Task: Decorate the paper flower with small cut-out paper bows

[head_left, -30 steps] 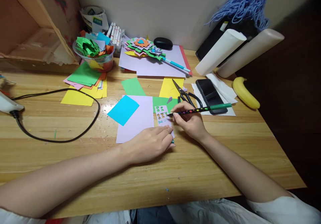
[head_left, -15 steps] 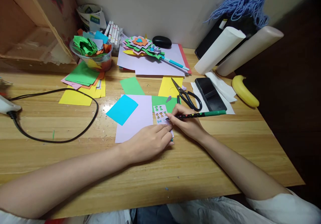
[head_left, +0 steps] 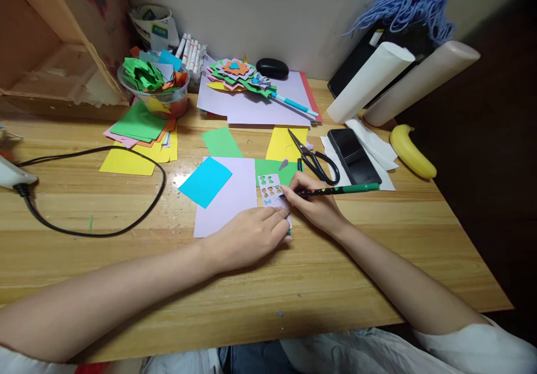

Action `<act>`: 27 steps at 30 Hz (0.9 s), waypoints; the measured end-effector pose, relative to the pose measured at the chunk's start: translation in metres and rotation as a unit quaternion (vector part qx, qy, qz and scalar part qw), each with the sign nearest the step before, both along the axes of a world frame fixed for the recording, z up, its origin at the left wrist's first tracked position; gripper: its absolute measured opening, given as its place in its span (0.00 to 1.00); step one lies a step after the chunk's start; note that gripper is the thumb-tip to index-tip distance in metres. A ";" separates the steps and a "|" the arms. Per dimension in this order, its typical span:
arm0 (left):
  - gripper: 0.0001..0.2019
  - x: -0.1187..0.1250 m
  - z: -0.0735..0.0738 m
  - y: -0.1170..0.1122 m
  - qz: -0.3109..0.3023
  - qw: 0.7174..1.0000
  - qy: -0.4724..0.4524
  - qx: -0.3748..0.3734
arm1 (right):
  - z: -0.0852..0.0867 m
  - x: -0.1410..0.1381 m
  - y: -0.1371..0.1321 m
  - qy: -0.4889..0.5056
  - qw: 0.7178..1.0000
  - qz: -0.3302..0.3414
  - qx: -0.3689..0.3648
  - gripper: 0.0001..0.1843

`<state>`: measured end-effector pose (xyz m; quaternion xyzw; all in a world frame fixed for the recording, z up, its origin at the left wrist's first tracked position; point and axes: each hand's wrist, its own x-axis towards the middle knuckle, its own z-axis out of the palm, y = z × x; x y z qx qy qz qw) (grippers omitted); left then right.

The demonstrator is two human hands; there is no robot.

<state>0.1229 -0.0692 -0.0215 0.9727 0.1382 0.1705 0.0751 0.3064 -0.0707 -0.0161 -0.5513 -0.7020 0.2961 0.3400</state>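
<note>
My right hand (head_left: 314, 203) pinches a black marker pen (head_left: 323, 192) with coloured spots and a green end. Its tip is over a small lilac paper (head_left: 268, 181) bearing several bow-shaped cut-outs or drawings in green, brown and blue. With fingers curled together, my left hand (head_left: 258, 231) presses on the near part of that paper and hides some of it. A bit of teal shows at the left fingertips; I cannot make out what it is. Beneath lie a lilac sheet (head_left: 235, 206) and a green sheet (head_left: 268, 168). A blue sheet (head_left: 205, 181) overlaps the lilac one.
Black-handled scissors (head_left: 312, 159) lie just beyond my right hand. Farther right are a phone (head_left: 353, 156), a banana (head_left: 412, 151) and a white roll (head_left: 371, 83). A paper flower (head_left: 237, 75) rests at the back. Left stand a tub of paper scraps (head_left: 168, 103) and a black cable (head_left: 161, 189).
The view has shifted very slightly. The marker tip has moved a little over the small paper; my left hand stays pressed in place.
</note>
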 end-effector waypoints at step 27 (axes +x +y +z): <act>0.14 0.001 0.000 0.000 0.000 1.000 -0.009 0.009 | 0.002 -0.001 -0.001 -0.008 1.000 0.015 0.002 0.15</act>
